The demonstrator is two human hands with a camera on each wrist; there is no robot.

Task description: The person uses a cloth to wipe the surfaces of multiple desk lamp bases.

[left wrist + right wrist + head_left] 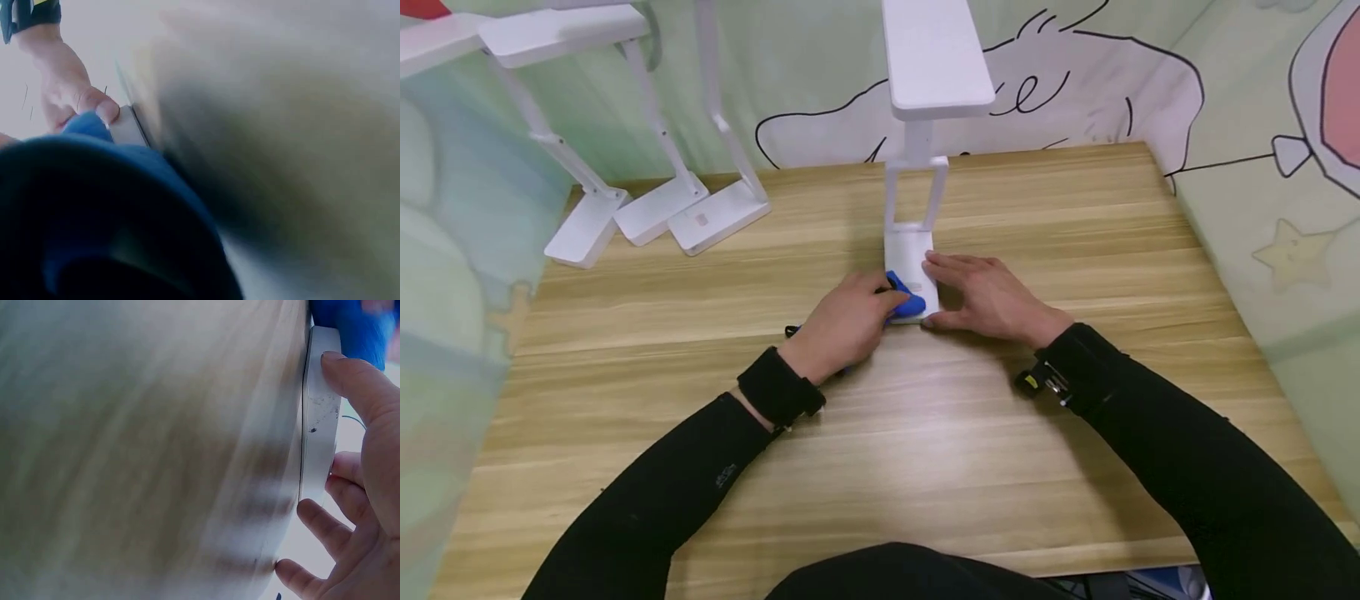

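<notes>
By the left grip (842, 325), a blue item (912, 307) is pinched over the near end of the base (908, 254) of a white lamp (936, 62). The right grip (992, 298) is spread, and the base's right edge is touched by its thumb and fingers. The lamp is supported on a wooden bench (955, 467); three more white lamps (658, 208) are grouped at the far left, before a cartoon-printed backdrop (820, 50).

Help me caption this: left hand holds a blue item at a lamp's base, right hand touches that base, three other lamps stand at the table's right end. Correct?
Not the right end: the head view shows those three lamps at the left end of the table. Left hand, blue item, right hand and base are as you say.
</notes>
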